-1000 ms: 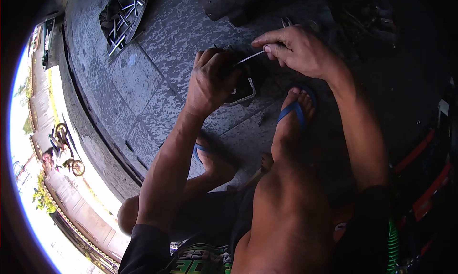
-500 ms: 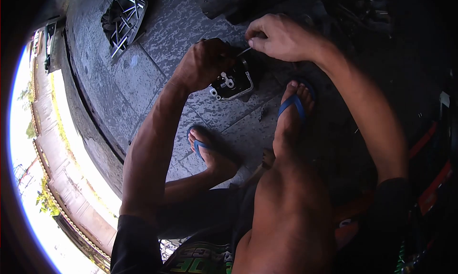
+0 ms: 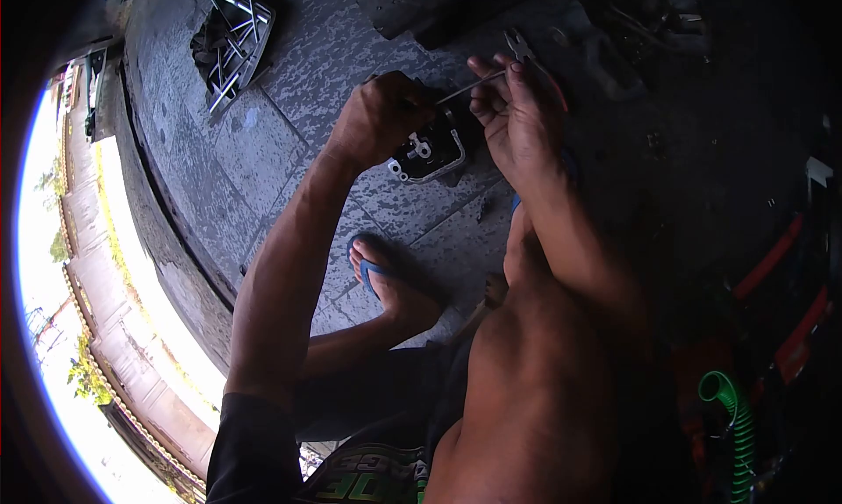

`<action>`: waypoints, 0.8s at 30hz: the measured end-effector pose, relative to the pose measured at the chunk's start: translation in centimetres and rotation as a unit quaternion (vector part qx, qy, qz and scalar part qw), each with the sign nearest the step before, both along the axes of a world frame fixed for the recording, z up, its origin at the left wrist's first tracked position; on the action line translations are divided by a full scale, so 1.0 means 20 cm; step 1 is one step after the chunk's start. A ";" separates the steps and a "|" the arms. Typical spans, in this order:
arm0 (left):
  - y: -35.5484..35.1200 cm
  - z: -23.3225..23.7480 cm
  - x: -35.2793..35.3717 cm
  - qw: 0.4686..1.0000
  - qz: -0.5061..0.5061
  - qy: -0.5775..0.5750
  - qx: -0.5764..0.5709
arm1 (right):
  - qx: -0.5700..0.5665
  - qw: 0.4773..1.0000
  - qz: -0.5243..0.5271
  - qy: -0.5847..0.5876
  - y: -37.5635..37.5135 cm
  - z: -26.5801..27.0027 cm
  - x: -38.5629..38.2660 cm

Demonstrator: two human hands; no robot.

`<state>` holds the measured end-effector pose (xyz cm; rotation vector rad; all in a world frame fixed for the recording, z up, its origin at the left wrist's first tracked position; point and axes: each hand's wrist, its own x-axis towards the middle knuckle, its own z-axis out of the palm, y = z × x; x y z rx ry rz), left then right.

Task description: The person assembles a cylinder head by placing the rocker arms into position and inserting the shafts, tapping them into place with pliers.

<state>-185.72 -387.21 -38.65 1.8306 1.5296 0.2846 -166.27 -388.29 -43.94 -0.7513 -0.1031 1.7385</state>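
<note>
A dark metal engine part (image 3: 430,157) with a bright machined rim lies on the tiled floor between my feet. My left hand (image 3: 381,118) is closed at its upper left side; what its fingers grip is hidden in shadow. From beside that fist a thin metal rod (image 3: 469,88) slants up to my right hand (image 3: 524,122). The right thumb and a finger pinch the rod's end, with the palm turned toward me and the other fingers loosely curled. Just beyond the right fingers, pliers (image 3: 519,44) with a red handle lie on the floor.
A dark tray (image 3: 237,52) with several shiny metal rods or tools sits at upper left. Dark, shadowed parts (image 3: 421,8) are along the top. A green coiled hose (image 3: 742,434) stands at lower right. A raised edge (image 3: 167,197) borders the floor at left.
My right hand has turned palm toward me and shifted right and down, its forearm swinging inward. More of the rod shows now, and the pliers have come into view. My left hand stays nearly in place.
</note>
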 end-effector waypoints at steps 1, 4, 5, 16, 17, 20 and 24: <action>0.00 0.00 0.01 1.000 0.002 0.009 -0.002 | 0.001 1.000 0.000 0.001 0.00 -0.05 0.00; 0.00 0.01 0.01 1.000 -0.016 0.009 0.010 | -0.001 0.981 0.038 0.192 0.02 -0.12 0.00; 0.01 0.01 0.01 0.999 -0.040 0.003 0.023 | -0.025 0.980 0.039 0.192 0.02 -0.12 -0.01; 0.08 0.02 -0.01 0.994 -0.074 0.047 -0.062 | 0.066 0.926 0.370 -0.045 0.36 0.00 0.13; 0.08 0.01 -0.01 0.993 -0.075 0.054 -0.078 | 0.066 0.925 0.372 -0.045 0.35 0.02 0.12; 0.09 0.05 0.00 0.993 -0.067 0.048 -0.083 | 0.065 0.914 0.339 -0.212 0.30 0.07 0.13; 0.08 0.06 0.02 0.994 -0.042 0.056 -0.084 | 0.142 0.888 0.333 -0.283 0.25 0.10 0.10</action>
